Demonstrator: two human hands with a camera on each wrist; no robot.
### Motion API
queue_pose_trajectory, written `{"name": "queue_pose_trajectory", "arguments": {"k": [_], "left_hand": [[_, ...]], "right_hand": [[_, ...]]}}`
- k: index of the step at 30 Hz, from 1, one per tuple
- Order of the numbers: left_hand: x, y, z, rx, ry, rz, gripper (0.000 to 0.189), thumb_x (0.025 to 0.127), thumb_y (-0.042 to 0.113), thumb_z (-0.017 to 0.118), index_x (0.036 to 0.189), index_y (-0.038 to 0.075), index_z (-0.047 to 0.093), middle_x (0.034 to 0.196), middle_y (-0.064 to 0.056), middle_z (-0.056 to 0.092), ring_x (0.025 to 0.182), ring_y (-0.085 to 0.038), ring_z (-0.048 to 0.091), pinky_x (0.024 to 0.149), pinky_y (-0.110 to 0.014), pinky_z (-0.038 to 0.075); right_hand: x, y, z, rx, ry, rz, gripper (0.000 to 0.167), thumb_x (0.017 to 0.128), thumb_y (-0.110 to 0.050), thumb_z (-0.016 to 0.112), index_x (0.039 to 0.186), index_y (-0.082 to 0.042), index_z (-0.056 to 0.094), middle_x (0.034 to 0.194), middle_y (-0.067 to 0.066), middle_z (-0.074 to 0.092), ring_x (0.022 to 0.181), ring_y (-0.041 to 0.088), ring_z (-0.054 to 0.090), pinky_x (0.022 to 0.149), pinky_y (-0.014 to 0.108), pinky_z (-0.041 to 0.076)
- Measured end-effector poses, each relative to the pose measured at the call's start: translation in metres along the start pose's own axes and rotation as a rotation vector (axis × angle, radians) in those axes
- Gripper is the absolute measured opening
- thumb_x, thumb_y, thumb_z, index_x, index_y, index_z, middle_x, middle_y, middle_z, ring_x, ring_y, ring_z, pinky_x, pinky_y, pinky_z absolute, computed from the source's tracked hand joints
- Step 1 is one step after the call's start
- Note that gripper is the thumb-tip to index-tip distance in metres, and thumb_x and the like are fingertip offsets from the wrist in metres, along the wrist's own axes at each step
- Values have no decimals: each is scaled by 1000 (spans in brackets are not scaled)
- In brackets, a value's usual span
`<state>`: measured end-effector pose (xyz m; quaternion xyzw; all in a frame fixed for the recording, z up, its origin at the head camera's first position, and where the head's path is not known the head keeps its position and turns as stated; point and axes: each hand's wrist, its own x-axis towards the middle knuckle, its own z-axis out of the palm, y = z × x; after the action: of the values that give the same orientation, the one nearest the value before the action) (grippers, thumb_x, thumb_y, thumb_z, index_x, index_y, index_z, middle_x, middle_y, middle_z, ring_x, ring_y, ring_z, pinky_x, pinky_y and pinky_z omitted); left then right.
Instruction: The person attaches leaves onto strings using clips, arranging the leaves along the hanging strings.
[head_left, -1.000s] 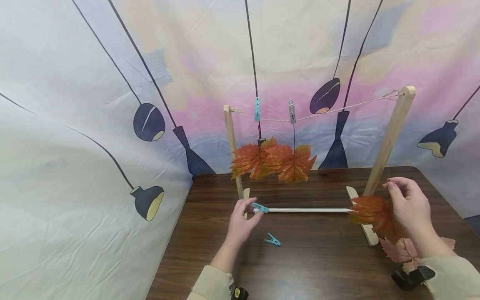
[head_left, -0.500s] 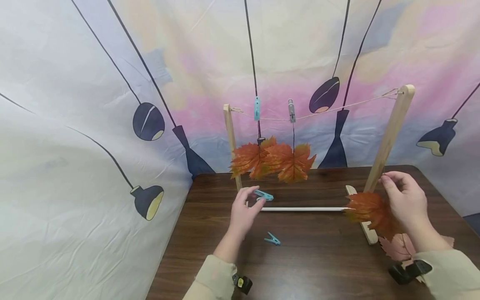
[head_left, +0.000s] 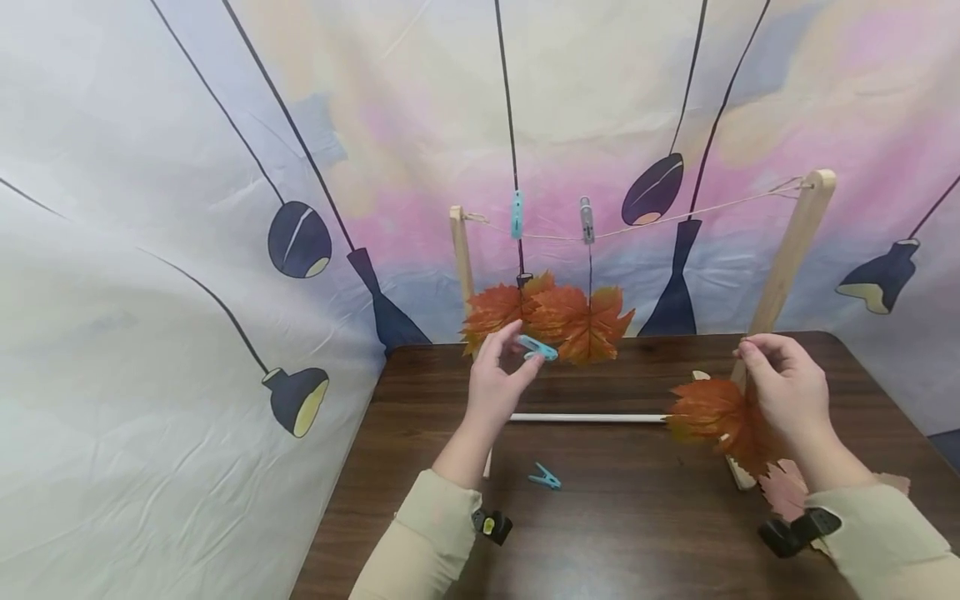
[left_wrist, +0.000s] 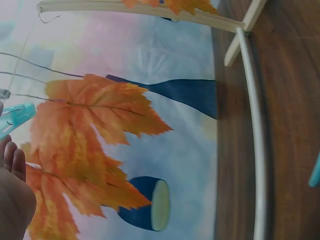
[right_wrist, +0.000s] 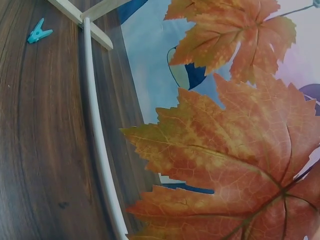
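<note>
Between thumb and fingers, my left hand (head_left: pixel 498 375) pinches a light-blue clothespin (head_left: pixel 538 347), which also shows at the left edge of the left wrist view. My right hand (head_left: pixel 792 390) pinches the stem of an orange maple leaf (head_left: pixel 720 412); this leaf (right_wrist: pixel 240 165) fills much of the right wrist view. Two more orange leaves (head_left: pixel 588 323) hang from a string (head_left: pixel 675 218), one under a blue clothespin (head_left: pixel 517 215), the other under a grey clothespin (head_left: pixel 587 220). My left hand is in front of the hanging leaves, below the string.
Wooden posts (head_left: pixel 787 250) hold the string, with a white rod (head_left: pixel 588 417) joining their feet low down. Another blue clothespin (head_left: pixel 545 477) lies on the dark wooden table (head_left: pixel 615 533). A pinkish leaf (head_left: pixel 783 487) lies at the right, partly behind my right arm.
My left hand has lifted the clothespin from near the white rod up toward the hanging leaves. My right hand has moved left and slightly up with its leaf.
</note>
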<state>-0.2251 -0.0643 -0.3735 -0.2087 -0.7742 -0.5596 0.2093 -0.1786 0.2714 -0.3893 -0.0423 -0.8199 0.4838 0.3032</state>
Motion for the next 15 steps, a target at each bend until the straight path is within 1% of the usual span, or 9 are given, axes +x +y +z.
{"name": "queue_pose_trajectory", "arguments": {"k": [4, 6, 10, 15], "left_hand": [[13, 12, 1, -6, 15, 35, 45, 82, 15, 72, 123, 2, 57, 102, -7, 58, 93, -21, 57, 81, -39, 49], [19, 17, 2, -7, 19, 53, 42, 83, 16, 72, 120, 2, 59, 103, -7, 58, 92, -21, 56, 79, -40, 49], [30, 26, 3, 23, 17, 84, 41, 84, 19, 71, 121, 4, 60, 106, -4, 56, 93, -16, 55, 79, -34, 49], [45, 40, 5, 69, -7, 124, 43, 88, 23, 67, 127, 8, 58, 110, -3, 54, 95, -14, 53, 81, -26, 46]], "right_hand": [[5, -7, 6, 6, -15, -19, 16, 95, -23, 56, 95, -7, 61, 79, -26, 56, 78, -5, 48, 68, 13, 33], [8, -11, 9, 14, -20, -33, 17, 95, -23, 56, 95, -7, 61, 79, -26, 56, 77, -5, 49, 68, 13, 33], [12, -18, 13, 27, -23, -56, 13, 94, -21, 58, 92, -8, 61, 77, -27, 55, 75, -6, 50, 68, 13, 34], [16, -26, 19, 6, -32, -82, 22, 94, -23, 58, 96, -1, 60, 77, -28, 52, 73, -5, 47, 68, 14, 33]]}}
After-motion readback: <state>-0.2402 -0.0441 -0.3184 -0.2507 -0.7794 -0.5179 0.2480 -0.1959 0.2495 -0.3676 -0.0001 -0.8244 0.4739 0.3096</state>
